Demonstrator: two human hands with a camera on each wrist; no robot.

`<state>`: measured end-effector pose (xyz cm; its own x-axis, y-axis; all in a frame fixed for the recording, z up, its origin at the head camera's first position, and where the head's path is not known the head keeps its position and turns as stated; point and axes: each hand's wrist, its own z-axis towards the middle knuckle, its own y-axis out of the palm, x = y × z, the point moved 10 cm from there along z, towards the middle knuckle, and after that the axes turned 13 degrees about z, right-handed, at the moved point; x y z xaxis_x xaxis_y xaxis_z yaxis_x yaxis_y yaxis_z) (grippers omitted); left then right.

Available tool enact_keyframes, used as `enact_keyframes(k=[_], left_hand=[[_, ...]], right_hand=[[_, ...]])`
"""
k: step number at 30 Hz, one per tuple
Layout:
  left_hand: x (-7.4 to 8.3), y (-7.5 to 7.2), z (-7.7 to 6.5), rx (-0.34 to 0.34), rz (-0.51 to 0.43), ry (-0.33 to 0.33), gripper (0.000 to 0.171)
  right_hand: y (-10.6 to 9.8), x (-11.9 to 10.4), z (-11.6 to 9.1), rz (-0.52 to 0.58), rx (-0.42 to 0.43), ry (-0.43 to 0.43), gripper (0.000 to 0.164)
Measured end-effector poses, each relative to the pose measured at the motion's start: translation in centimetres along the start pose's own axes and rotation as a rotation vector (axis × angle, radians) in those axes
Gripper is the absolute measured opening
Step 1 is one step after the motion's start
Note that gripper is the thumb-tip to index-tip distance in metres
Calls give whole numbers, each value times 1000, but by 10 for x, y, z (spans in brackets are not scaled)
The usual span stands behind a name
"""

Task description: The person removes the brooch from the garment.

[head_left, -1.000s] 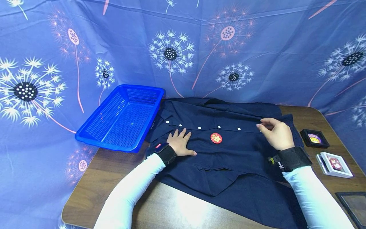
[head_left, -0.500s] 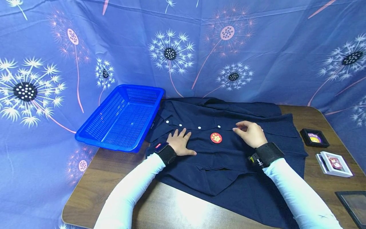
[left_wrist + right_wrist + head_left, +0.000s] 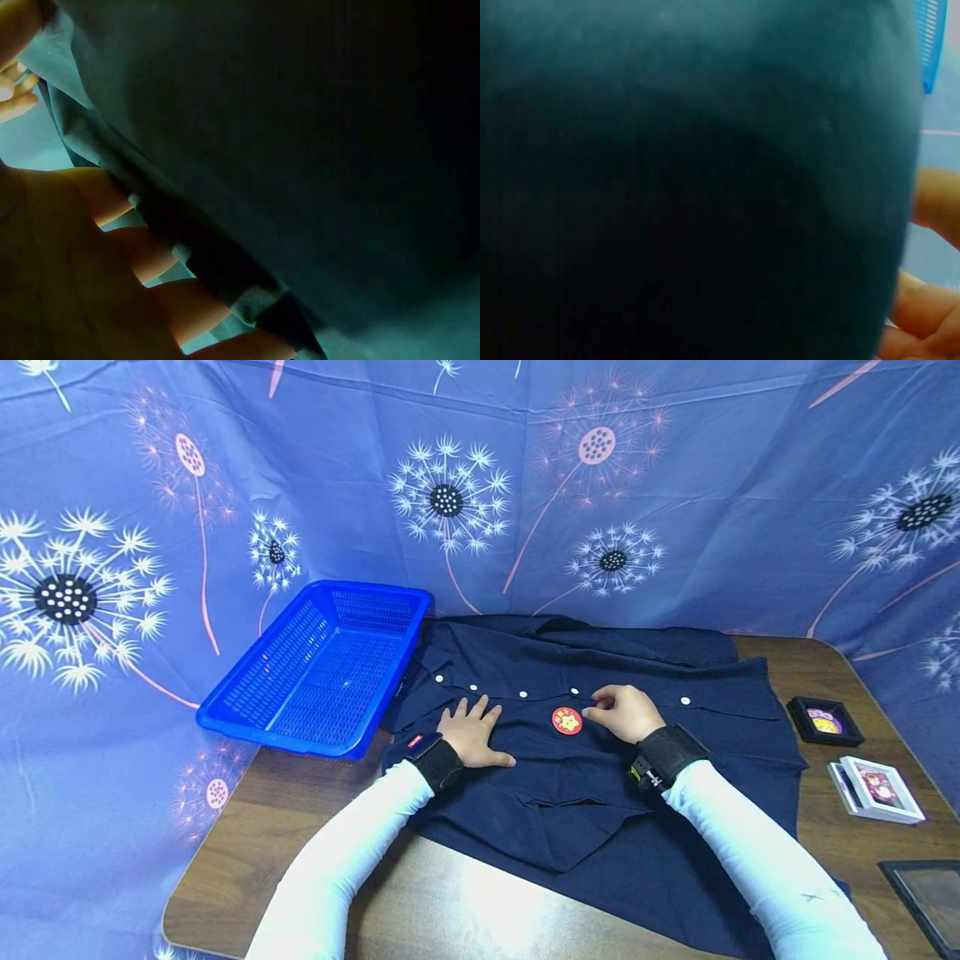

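A dark navy shirt [image 3: 525, 652] with a row of white buttons lies spread on the table. My left hand [image 3: 472, 739] rests on it below the buttons, its fingers straight and spread. A round red badge [image 3: 567, 721] with a yellow star lies on the shirt front. Just right of that badge is my right hand [image 3: 630, 714], its thumb and index finger bent, thumb tip nearest the badge. In the right wrist view, fingers [image 3: 922, 300] show at the edge with a gap between them; dark cloth fills the rest. The left wrist view shows cloth past the left fingers [image 3: 187, 307].
A blue plastic basket [image 3: 322, 668] stands at the left, against the shirt's collar end. On the right lie a small black frame [image 3: 825, 722], white picture frames [image 3: 879, 790] and a larger dark frame [image 3: 930, 902]. A dandelion-print cloth [image 3: 510, 485] hangs behind the table.
My right hand has moved left along the button row, from near the hem to beside the red badge. A button by the hem end came into view. My left hand has stayed put.
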<state>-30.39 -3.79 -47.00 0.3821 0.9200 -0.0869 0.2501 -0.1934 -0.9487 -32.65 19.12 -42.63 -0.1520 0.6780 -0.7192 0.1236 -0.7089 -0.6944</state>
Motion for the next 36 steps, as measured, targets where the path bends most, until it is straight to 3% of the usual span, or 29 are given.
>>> enact_keyframes(k=[18,29,36], left_hand=[[1,-3,-3,6,-6,2,100],[1,-2,-4,-2,3,-8,100],[3,-5,-6,10,-5,0,98]], right_hand=[[22,1,10,-93,-68,44,42],[31,1,14,7,-100,-31,29],[32,-5,11,-16,-100,24,23]])
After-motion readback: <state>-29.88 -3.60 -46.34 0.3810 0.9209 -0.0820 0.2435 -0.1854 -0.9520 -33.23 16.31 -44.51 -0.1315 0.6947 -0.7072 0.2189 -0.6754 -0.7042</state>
